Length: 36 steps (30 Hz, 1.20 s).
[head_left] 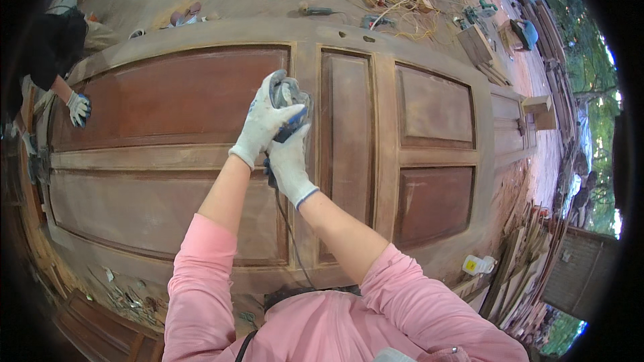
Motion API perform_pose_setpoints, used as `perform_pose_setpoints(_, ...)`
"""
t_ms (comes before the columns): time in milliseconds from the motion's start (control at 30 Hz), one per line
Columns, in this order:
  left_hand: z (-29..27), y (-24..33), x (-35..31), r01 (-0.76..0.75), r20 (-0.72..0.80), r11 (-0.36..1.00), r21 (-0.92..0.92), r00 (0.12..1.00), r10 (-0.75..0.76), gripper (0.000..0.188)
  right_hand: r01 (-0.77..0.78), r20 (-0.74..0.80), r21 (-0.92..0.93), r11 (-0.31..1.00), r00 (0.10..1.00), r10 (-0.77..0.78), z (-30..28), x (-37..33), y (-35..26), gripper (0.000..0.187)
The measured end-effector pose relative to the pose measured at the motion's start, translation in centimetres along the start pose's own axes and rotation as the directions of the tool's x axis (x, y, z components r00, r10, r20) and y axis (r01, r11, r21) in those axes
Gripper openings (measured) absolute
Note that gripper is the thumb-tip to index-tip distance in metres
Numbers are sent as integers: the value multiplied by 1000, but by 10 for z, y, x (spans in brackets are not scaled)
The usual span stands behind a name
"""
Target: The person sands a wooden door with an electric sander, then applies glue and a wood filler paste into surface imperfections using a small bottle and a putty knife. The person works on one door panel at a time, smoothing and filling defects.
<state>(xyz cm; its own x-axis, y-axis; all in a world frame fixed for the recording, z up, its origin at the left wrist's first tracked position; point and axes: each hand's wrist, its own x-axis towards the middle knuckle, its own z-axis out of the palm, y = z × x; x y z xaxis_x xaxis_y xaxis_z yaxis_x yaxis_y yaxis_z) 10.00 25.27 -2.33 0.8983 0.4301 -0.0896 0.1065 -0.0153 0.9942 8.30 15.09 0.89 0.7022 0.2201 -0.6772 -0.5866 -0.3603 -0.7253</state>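
Brown ground (225, 0) spreads around a big wooden door (422, 43) that lies flat and looks dusty. Both arms reach out and come together near its middle. The left hand (257, 126) curls around a grey and blue power tool (290, 102), and the right hand (290, 164) grips it from the near side. Another person's gloved hand (79, 108) is at the far left. Wood sticks (513, 268) lie at the near right.
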Motion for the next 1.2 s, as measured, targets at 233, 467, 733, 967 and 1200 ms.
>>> perform_pose_setpoints(233, -15, -22, 88, -36, -37, 959, -280, 999, 26, 80, 201, -54, -376, 904, 970, -239, 13, 86, -29, 132)
perform_pose_setpoints(467, -30, -13, 139, 45, -33, 928, -371, 998, -61, 80, 285, -47, -361, 888, 945, -323, 25, 111, -71, 115)
perform_pose_setpoints(733, 2, 3, 31, 64, 59, 957, -284, 997, -49, 84, 114, -14, -349, 930, 992, -126, -8, 48, -2, 120)
perform_pose_setpoints(967, -10, -10, 131, -97, 10, 984, -150, 995, 100, 86, 463, -52, -60, 884, 883, -466, 11, 140, -38, 130)
perform_pose_setpoints(1200, 18, -3, 121, -114, -68, 983, 144, 990, 125, 102, 191, 106, 78, 978, 974, -199, -25, 120, -56, 60)
